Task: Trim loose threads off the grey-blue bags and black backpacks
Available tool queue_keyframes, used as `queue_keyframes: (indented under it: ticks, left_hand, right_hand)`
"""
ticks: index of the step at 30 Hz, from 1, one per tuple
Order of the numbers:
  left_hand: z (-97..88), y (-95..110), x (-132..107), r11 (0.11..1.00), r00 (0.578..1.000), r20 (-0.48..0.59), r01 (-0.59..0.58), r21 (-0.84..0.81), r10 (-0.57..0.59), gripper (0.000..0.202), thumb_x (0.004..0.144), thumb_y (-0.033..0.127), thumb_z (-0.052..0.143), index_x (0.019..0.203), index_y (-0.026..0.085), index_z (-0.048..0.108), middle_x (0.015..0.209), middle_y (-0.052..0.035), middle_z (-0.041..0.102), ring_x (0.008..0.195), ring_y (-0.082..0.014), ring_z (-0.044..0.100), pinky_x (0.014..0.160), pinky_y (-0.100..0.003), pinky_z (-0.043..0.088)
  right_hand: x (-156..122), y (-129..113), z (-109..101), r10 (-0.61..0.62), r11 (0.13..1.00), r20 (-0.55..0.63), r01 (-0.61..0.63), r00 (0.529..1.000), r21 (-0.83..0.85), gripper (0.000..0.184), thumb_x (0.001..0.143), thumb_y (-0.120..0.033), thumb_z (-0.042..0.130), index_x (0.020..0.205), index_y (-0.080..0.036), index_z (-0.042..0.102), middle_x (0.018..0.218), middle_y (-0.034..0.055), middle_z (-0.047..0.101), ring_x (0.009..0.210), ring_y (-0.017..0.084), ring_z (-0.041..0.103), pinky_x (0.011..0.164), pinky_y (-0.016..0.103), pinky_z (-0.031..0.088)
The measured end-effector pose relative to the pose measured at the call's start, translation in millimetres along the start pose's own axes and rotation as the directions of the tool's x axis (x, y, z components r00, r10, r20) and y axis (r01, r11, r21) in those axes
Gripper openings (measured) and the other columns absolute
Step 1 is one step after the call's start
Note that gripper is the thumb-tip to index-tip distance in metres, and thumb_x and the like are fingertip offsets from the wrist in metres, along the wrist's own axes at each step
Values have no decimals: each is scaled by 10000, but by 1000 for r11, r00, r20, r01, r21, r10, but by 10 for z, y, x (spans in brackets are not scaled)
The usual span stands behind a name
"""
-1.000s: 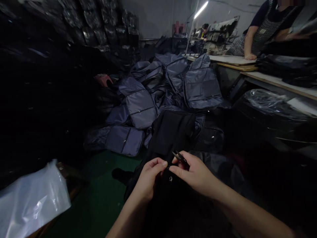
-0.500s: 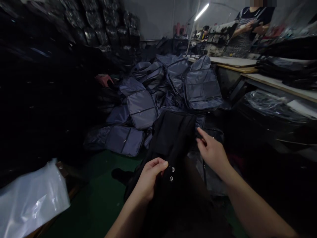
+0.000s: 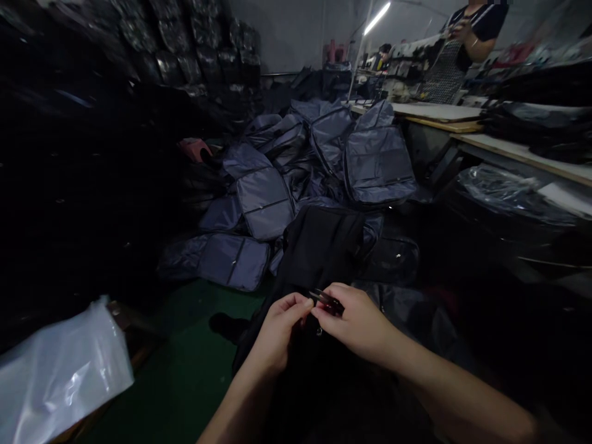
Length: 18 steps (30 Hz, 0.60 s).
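"What had just changed?"

"The right hand (image 3: pixel 354 324) had come back in from the right to sit beside the left hand (image 3: pixel 277 330), with small snips (image 3: pixel 326 301) pinched in its fingers."

"And the left hand?"

"Closed on the edge of the black bag (image 3: pixel 319 253), with the cloth gathered between thumb and fingers. The two hands were almost touching, which brought the snips right up to that edge, just beside a small metal ring (image 3: pixel 319 332)."

"Which way did things point?"

"The snips lay roughly crosswise, tips to the left. The bag's long axis ran near to far, its top end pointing away toward the pile of grey bags (image 3: pixel 263 203)."

"Where was the bag?"

"Low in front of the person. Its near part was lost in shadow, so I couldn't tell what it rested on. A plastic sheet (image 3: pixel 60 376) lay near left, and a co-worker (image 3: pixel 472 31) stood far right beyond a table (image 3: pixel 522 157)."
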State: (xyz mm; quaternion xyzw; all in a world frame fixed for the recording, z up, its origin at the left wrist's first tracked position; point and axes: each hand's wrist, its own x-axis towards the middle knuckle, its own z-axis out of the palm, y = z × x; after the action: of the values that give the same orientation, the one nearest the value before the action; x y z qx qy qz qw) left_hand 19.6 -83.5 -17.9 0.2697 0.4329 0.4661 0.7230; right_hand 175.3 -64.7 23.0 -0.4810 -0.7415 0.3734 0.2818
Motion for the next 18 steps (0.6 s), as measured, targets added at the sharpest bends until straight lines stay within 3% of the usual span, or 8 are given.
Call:
queue_keyframes:
  ticks: [3,7,9,13,18]
  left_hand:
    - [8,1,-12,1000,1000,-23,0,26,1,239,731,309,675,657,153,510,549,53,442,504,-60,386,515,-190,291]
    - [21,26,-47,989,1000,-17,-23,143,25,246,756,353,649,686,157,517,584,42,463,532,-71,403,533,-198,315]
    - [18,40,-66,964,998,1,-54,261,55,244,769,371,631,708,154,538,600,37,469,552,-76,403,538,-199,322]
    - [-9,43,-99,880,996,6,-77,469,84,224,748,363,653,773,154,577,668,23,512,608,-85,427,558,-193,338]
    - [-42,-3,-78,925,999,-23,-35,379,48,208,758,356,639,781,160,572,648,28,512,566,-74,416,526,-187,319]
  right_hand:
    - [-13,122,22,86,961,6,-85,996,264,110,765,-251,596,698,-177,551,630,-23,520,576,107,479,530,226,368]
    - [-38,330,55,345,768,-82,-231,935,597,213,767,-364,616,736,-181,512,548,-58,465,422,63,351,395,199,253]
    - [-55,377,77,388,727,-71,-258,919,636,244,771,-404,617,770,-177,528,537,-57,473,403,58,337,374,192,224]
    - [-79,345,110,329,730,-22,-240,944,640,258,805,-423,590,842,-169,567,658,-16,569,436,55,372,379,186,244]
    - [-98,295,76,288,734,-21,-206,957,647,319,907,-448,410,801,-181,547,497,-52,432,435,79,353,393,198,248]
